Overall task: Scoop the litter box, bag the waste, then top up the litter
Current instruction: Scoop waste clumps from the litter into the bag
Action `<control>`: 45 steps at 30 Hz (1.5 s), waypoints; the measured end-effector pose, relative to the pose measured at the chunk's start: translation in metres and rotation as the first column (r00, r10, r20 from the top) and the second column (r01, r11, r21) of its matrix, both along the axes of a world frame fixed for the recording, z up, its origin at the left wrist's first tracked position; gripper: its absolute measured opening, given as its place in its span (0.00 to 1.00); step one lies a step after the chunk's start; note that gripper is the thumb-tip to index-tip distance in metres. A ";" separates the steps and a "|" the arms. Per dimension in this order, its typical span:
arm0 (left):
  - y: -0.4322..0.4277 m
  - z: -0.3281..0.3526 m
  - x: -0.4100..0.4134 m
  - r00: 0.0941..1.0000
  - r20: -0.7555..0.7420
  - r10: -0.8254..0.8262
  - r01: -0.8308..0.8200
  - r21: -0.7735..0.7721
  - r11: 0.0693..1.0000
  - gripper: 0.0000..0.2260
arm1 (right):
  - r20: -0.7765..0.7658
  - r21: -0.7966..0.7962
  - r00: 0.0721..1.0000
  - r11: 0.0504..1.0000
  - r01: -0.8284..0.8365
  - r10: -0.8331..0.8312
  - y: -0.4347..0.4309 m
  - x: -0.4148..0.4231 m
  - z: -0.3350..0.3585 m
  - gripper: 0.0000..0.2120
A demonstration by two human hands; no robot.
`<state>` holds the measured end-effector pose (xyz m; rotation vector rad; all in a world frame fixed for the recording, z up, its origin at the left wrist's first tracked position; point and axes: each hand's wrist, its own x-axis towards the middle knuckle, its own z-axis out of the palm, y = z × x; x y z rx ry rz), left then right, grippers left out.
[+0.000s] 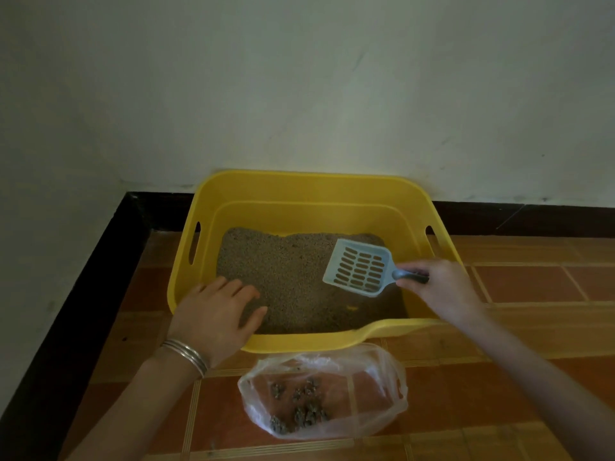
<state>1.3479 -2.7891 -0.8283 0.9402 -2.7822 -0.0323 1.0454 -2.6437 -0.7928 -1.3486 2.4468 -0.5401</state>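
Two hands over yellow litter box: left hand flat on near rim at 7 o'clock, fingers relaxed. Right hand pinches slotted scoop handle at 3 o'clock, scoop empty above litter. Waste bag at 6 o'clock, clumps inside.

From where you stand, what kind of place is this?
Probably an indoor corner of a home: a yellow litter box sits on a reddish tiled floor against a plain pale wall with dark skirting.
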 end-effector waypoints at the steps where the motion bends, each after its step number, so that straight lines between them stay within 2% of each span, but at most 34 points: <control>1: 0.000 -0.001 0.001 1.000 -0.002 0.010 -0.010 0.004 1.000 0.18 | -0.008 0.062 1.000 0.998 -0.001 0.001 -0.002 -0.002 -0.002 0.14; 8: 0.000 -0.005 0.004 0.999 0.025 0.024 -0.023 -0.008 1.000 0.17 | -0.064 0.359 0.997 0.933 -0.007 0.032 -0.007 -0.004 -0.006 0.12; 12: 0.001 -0.003 0.003 1.000 0.012 0.026 -0.026 0.003 1.000 0.17 | -0.122 0.419 0.992 0.907 0.036 0.017 -0.008 -0.004 -0.008 0.12; 17: 0.003 -0.001 0.002 1.000 0.004 0.019 -0.019 0.011 1.000 0.17 | -0.078 0.518 0.997 0.855 0.014 0.031 -0.011 -0.004 -0.009 0.13; 26: 0.007 0.001 0.005 0.996 -0.077 -0.042 0.039 -0.041 0.998 0.15 | -0.072 0.543 0.997 0.840 0.013 0.031 -0.013 -0.002 -0.008 0.14; 31: 0.010 0.000 0.012 0.992 -0.097 -0.079 0.075 -0.051 0.996 0.13 | 0.050 0.407 0.998 0.912 -0.049 0.031 -0.008 -0.002 -0.004 0.10; 36: 0.015 0.001 0.017 0.993 -0.077 -0.084 0.083 -0.020 0.996 0.13 | 0.125 0.274 0.987 0.953 -0.129 0.098 -0.001 -0.001 -0.002 0.10; 42: 0.027 0.004 0.028 0.994 -0.064 -0.093 0.096 0.033 0.995 0.14 | 0.301 -0.060 0.942 0.989 -0.137 0.149 0.023 0.021 0.014 0.11; 45: 0.038 0.004 0.035 0.989 -0.092 -0.115 0.118 0.036 0.992 0.16 | 0.358 -0.171 0.921 0.981 -0.095 0.151 0.041 0.038 0.019 0.11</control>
